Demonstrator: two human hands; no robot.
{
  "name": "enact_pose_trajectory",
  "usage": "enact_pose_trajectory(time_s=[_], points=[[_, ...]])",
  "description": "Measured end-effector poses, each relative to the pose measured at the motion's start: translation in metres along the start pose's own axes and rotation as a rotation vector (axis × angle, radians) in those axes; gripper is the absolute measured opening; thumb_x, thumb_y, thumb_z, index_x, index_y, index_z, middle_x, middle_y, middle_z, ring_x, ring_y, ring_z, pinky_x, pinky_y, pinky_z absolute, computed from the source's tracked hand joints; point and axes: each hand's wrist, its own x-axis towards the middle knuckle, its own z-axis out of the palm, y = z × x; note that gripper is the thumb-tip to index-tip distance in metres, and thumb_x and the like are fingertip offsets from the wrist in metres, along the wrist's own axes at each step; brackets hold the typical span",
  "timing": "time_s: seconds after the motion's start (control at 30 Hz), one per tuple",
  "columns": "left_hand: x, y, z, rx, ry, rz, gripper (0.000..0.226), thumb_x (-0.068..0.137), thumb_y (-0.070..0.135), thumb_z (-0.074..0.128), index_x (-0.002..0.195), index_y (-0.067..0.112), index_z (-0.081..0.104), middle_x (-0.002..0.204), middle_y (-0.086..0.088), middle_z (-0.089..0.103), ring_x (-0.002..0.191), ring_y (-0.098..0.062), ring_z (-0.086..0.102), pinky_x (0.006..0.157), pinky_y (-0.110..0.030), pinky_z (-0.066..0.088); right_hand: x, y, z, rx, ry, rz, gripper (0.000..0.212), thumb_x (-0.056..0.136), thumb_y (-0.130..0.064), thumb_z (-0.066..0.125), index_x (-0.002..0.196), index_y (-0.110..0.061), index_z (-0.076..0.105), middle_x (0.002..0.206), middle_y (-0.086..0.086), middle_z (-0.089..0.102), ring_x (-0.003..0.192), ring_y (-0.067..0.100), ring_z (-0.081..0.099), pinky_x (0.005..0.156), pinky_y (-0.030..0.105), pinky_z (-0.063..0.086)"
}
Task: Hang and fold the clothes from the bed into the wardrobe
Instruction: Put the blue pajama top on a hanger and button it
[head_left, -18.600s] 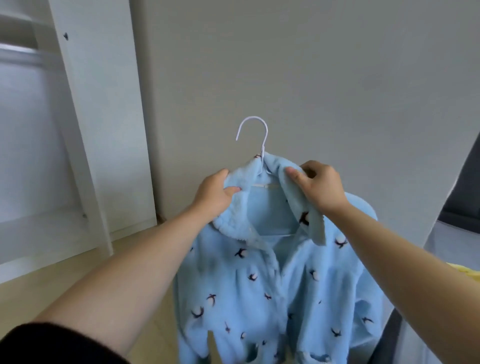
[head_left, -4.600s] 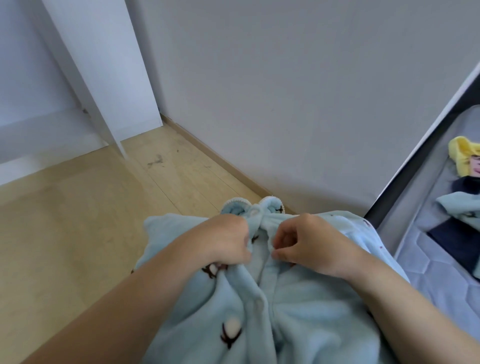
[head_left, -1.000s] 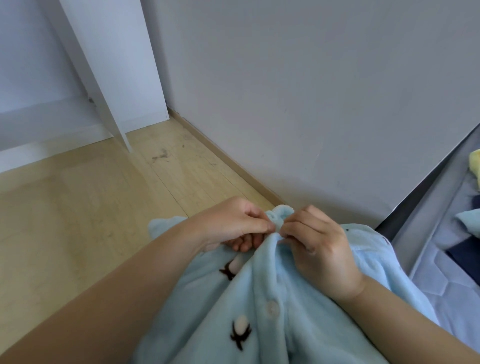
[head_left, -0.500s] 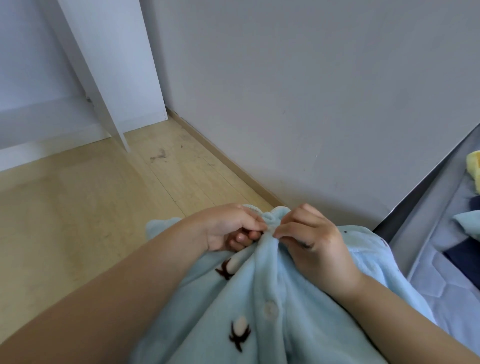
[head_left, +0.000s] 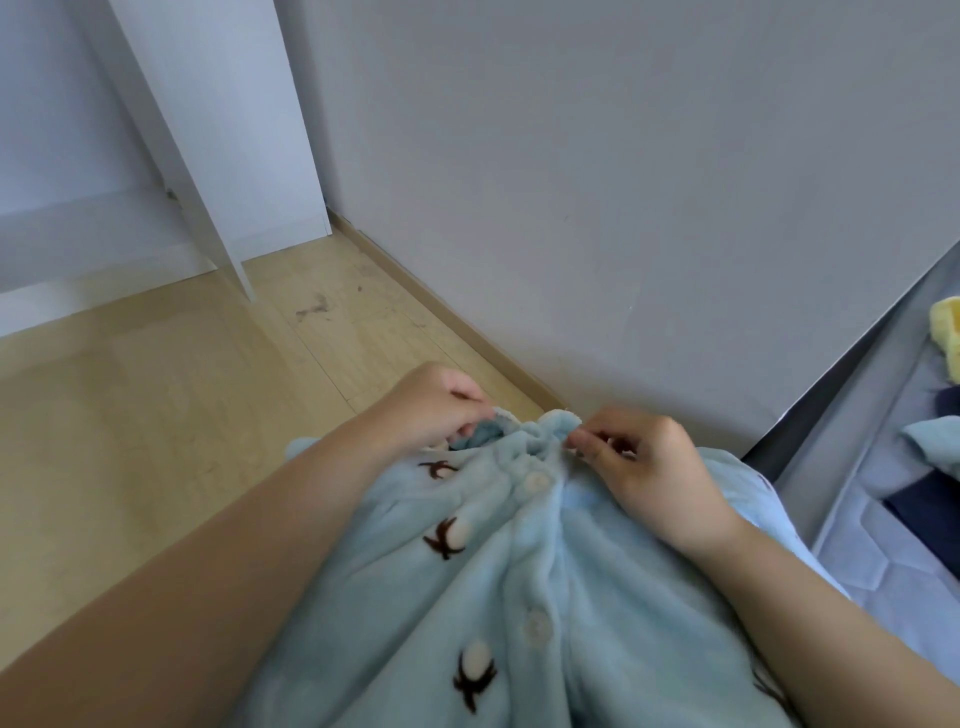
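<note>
1. Light blue fleece pyjama top (head_left: 519, 597) fills the near foreground, draped close under the camera, dark-and-white motifs on it, button placket running up the middle with pale buttons (head_left: 535, 480) showing.
2. Left hand (head_left: 431, 410) pinches the fabric edge at the far end of the top, fingers curled on it. Right hand (head_left: 649, 457) does the same on the other side of the placket, thumb and fingertips closed on the cloth.
3. Step in hand, judged: buttoning or straightening the top's front before it goes into the wardrobe. No hanger visible; cannot tell whether one is inside the garment.
4. Next move probably calls for pulling both edges level, closing the remaining button, then carrying the top left to the wardrobe. Thick fleece, so the buttonhole may be hard to find.
5. Floor (head_left: 156, 441): pale wood boards, a dark scuff near the skirting.
6. Right: bed (head_left: 883, 519) with grey quilted mattress; yellow, pale blue and navy clothes (head_left: 935, 467) lie on it.
7. Far left: white wardrobe (head_left: 218, 156), open, lower shelf visible. Plain grey wall (head_left: 623, 182) behind.
</note>
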Motion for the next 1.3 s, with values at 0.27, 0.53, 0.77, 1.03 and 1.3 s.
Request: enact_pose_trajectory(time_s=[0.27,0.53,0.77,1.03,1.3], points=[[0.032,-0.028,-0.006,0.691,-0.589,-0.444,0.066,0.093,0.064,0.032,0.13,0.014,0.055,0.134,-0.002,0.055,0.103,-0.015,0.051,0.085,-0.027,0.035,0.072,0.052,-0.003,-0.799,-0.795,0.541,0.039,0.101,-0.028,0.039,0.13,-0.008,0.053,0.138,0.01,0.051,0.123,0.026,0.049,0.1,0.032,0.039],[0.044,-0.042,0.002,0.558,-0.669,-0.456,0.036,0.097,0.044,0.046,0.112,0.014,0.06,0.109,0.001,0.06,0.087,-0.013,0.056,0.072,-0.024,0.041,0.074,0.073,0.008,-0.57,-1.065,0.723,0.035,0.099,-0.017,0.043,0.13,-0.002,0.051,0.134,0.011,0.053,0.103,0.021,0.051,0.086,0.029,0.04],[0.05,-0.044,-0.014,0.531,0.169,-0.237,0.038,0.095,0.044,0.046,0.079,0.01,0.053,0.101,-0.013,0.063,0.092,-0.029,0.058,0.074,-0.033,0.039,0.089,0.067,0.003,-0.528,-0.322,0.587,0.038,0.091,-0.042,0.052,0.114,-0.013,0.06,0.121,0.008,0.06,0.11,0.027,0.056,0.088,0.03,0.041],[0.047,0.089,-0.129,0.348,0.8,0.061,0.018,0.087,0.021,0.057,0.073,0.011,0.057,0.092,-0.017,0.065,0.089,-0.039,0.06,0.065,-0.031,0.037,0.177,-0.05,-0.082,-0.774,0.28,0.269,0.019,0.088,-0.023,0.047,0.101,-0.012,0.057,0.104,0.011,0.064,0.099,0.031,0.058,0.084,0.036,0.038],[-0.016,0.265,-0.269,0.217,1.182,0.431,0.025,0.085,0.012,0.052,0.062,0.01,0.043,0.077,-0.022,0.057,0.074,-0.04,0.052,0.061,-0.037,0.037,0.239,-0.225,-0.215,-0.573,0.985,-0.218,0.006,0.081,-0.007,0.05,0.086,-0.012,0.051,0.095,0.014,0.059,0.091,0.034,0.052,0.075,0.035,0.026]])
